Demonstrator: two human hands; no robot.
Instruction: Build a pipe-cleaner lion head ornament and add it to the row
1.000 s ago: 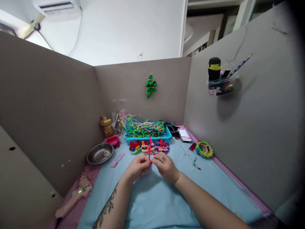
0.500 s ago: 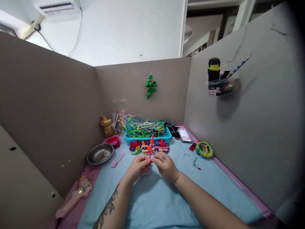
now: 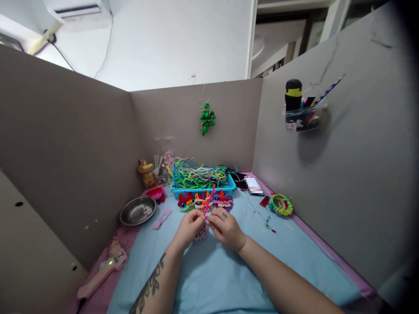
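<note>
A bright pink pipe cleaner [image 3: 209,201] rises between my hands, its upper end leaning to the right. My left hand [image 3: 190,226] pinches its lower part between thumb and forefinger. From the other side, my right hand [image 3: 225,226] grips the same pipe cleaner low down, with its fingers curled. Beneath the fingertips is a pale, looped pipe-cleaner piece [image 3: 201,235], partly hidden by my left hand. Just beyond stand three small pipe-cleaner figures: a red and green one [image 3: 186,203], an orange and cream one [image 3: 200,203] and a red and purple one [image 3: 223,201].
Behind the figures sits a blue tray [image 3: 186,192] heaped with pipe cleaners. At left are a metal bowl [image 3: 131,213] with white bits, a pink clip-like tool [image 3: 162,219] and a pink glue gun [image 3: 101,274]. A coiled yellow-green bundle [image 3: 280,205] lies at right.
The pink pipe cleaner's upper end has tipped to the right. Both hands have shifted very slightly, still close together and gripping it.
</note>
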